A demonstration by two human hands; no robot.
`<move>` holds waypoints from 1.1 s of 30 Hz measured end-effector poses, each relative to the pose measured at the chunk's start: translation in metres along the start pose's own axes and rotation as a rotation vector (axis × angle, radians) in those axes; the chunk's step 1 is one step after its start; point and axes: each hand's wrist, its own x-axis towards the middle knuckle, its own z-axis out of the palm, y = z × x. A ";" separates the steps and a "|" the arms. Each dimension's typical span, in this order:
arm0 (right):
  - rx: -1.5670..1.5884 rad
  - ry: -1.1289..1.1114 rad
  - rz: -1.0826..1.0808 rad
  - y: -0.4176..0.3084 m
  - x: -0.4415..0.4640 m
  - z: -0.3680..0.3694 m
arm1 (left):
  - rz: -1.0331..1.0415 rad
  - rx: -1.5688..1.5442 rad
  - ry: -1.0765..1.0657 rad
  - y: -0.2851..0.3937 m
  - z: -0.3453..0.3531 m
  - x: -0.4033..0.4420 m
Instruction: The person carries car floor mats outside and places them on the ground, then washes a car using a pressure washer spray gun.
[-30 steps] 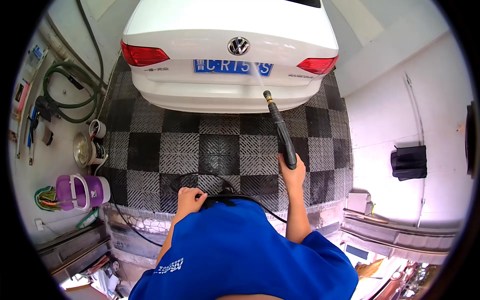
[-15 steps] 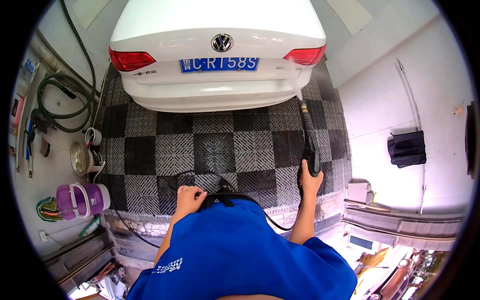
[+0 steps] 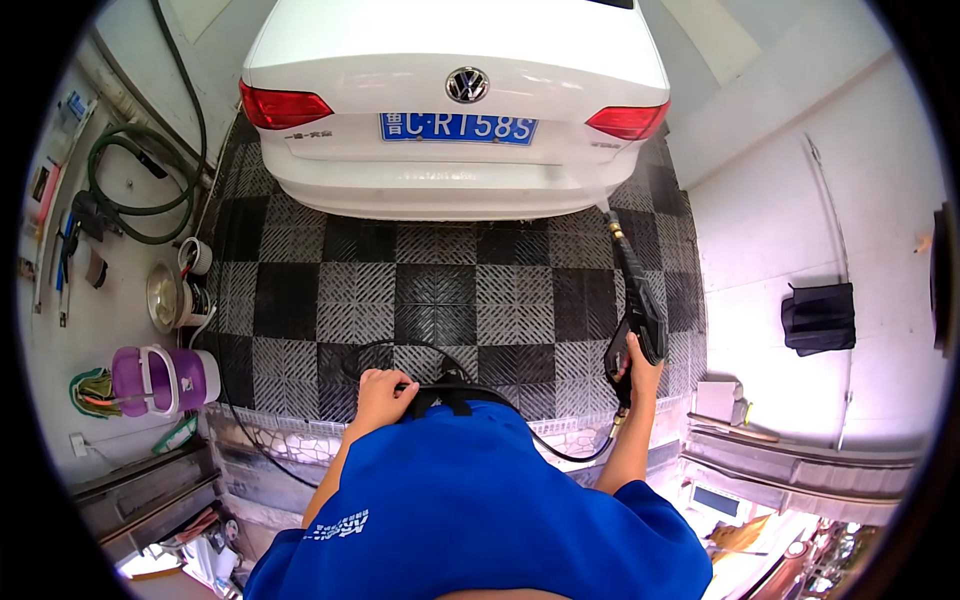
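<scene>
My right hand [image 3: 643,372] is wrapped round the grip of a black spray gun [image 3: 640,290], whose brass-collared nozzle points up at the right end of the bumper of a white car [image 3: 450,180]. A faint spray leaves the tip. From the gun's lower end a black hose [image 3: 560,452] loops back to my waist. My left hand [image 3: 385,398] is closed round this hose in front of my blue shirt [image 3: 470,490].
Black and grey grid tiles [image 3: 435,300] cover the floor. Along the left wall are a green hose [image 3: 140,210], a purple bucket [image 3: 185,382] and a metal bowl [image 3: 163,298]. A black cloth [image 3: 818,319] hangs on the right wall.
The spray gun in my right hand has swung right from the licence plate, past the right taillight, and now points lower at the bumper corner. My left hand has barely moved.
</scene>
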 end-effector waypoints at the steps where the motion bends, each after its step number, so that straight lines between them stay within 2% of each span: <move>1: -0.002 -0.056 -0.014 0.001 0.002 0.004 | -0.006 0.002 0.006 0.000 0.000 -0.001; 9: -0.004 -0.230 -0.025 0.000 -0.001 0.045 | -0.023 0.003 0.037 -0.009 -0.004 -0.011; 19: -0.257 -0.490 -0.141 -0.029 -0.040 0.102 | -0.080 0.018 0.023 -0.019 -0.009 -0.020; 23: -0.295 -0.546 -0.139 -0.031 -0.042 0.100 | -0.085 0.021 -0.004 -0.019 -0.008 -0.017; 25: -0.291 -0.472 -0.115 -0.031 -0.041 0.092 | -0.066 0.012 -0.024 -0.019 -0.005 -0.015; 28: -0.182 -0.217 -0.005 -0.027 -0.033 0.072 | -0.036 0.005 -0.031 -0.019 -0.004 -0.009; 33: -0.105 0.136 -0.012 -0.007 -0.012 0.015 | -0.034 -0.007 -0.033 -0.011 -0.006 -0.002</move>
